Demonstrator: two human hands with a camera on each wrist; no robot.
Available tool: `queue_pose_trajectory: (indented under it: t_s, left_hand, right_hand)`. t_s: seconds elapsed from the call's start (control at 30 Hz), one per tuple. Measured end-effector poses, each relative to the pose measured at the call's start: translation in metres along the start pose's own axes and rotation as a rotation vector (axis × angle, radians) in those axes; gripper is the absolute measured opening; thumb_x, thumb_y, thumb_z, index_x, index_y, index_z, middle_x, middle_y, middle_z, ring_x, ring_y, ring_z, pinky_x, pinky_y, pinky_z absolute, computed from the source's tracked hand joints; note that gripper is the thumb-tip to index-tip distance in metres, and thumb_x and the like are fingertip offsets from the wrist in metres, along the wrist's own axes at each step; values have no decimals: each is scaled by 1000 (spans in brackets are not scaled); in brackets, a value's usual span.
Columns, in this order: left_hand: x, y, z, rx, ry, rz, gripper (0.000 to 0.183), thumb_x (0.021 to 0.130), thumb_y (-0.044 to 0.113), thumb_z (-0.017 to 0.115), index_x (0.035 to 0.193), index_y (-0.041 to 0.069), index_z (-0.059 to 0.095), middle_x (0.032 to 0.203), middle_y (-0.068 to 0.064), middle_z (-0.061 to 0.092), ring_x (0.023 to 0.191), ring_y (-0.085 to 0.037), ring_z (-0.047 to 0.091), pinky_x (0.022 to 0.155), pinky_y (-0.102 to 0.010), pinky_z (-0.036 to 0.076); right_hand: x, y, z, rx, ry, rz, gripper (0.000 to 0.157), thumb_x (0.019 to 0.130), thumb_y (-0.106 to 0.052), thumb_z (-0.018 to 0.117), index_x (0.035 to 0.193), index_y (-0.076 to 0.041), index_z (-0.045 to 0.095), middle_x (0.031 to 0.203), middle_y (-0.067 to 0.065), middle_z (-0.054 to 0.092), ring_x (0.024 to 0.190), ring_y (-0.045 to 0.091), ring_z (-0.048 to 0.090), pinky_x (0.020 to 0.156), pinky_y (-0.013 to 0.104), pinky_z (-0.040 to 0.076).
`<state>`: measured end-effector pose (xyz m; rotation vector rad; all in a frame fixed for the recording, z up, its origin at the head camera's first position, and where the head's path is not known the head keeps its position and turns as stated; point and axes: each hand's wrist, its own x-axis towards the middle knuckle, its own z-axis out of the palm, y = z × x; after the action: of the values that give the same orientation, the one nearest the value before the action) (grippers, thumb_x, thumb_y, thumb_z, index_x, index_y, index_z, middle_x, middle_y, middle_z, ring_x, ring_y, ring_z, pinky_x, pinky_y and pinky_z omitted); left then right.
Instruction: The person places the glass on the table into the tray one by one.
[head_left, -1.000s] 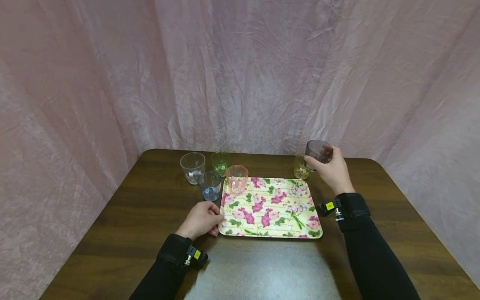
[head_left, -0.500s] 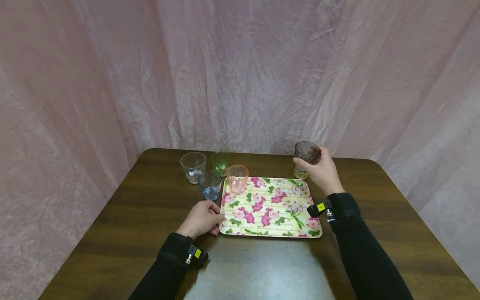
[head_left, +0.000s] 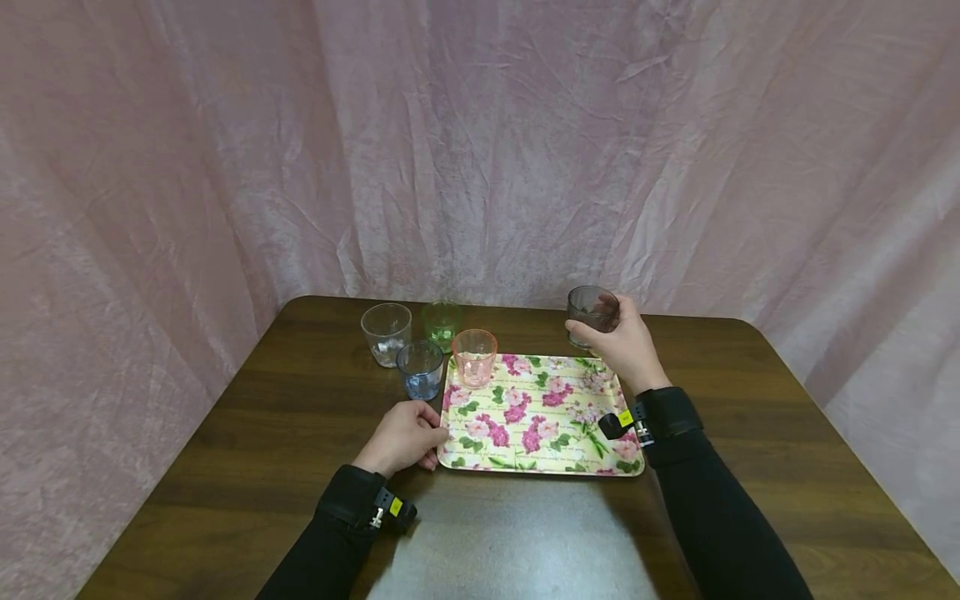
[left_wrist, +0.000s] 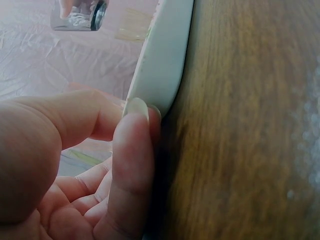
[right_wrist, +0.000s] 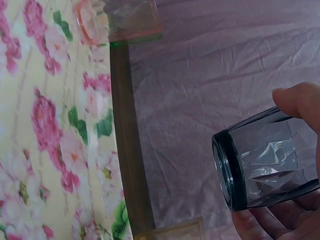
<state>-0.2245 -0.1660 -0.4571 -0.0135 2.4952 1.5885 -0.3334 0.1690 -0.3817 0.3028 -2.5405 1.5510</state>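
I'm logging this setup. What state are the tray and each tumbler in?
Flowered rectangular tray: pattern up on wooden table, pinched by left hand
Grey transparent tumbler: upright, raised in right hand
Orange-rimmed transparent tumbler: upright on tray
Blue transparent tumbler: upright
Colourless transparent tumbler: upright
Green transparent tumbler: upright
Yellow transparent tumbler: upright behind tray

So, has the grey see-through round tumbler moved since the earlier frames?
Yes: the tumbler has shifted left in the head view, judged against the brown wooden table.
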Motion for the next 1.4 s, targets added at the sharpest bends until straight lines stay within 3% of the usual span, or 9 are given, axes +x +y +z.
queue_pose_trajectory:
  t_s: [0.8,1.07,1.4]
  left_hand:
    - [-2,2,-1,-10,7,-14,13,89,3,70,93,-2,59,65,-11,64,47,-19,62,42,-28,56]
    - [-3,2,-1,-17,8,-13,13,89,3,70,93,-2,59,66,-11,64,47,-19,62,42,-28,56]
    - [-2,1,-1,-13,18,-8,13,89,2,70,92,-2,59,67,-12,64,46,-19,62,42,-27,55]
  right_hand:
    - [-7,1,27,-19,-64,-11,90,84,-54,75,148,-9,30,137,11,40,109,26,46,91,48,45]
    - [-8,6,40,-19,-100,-2,90,84,-52,76,146,-7,30,128,10,43,103,25,46,89,46,44]
    - [-12,10,55,1,-147,18,87,85,-49,76,146,-9,30,132,9,42,112,23,46,94,47,45]
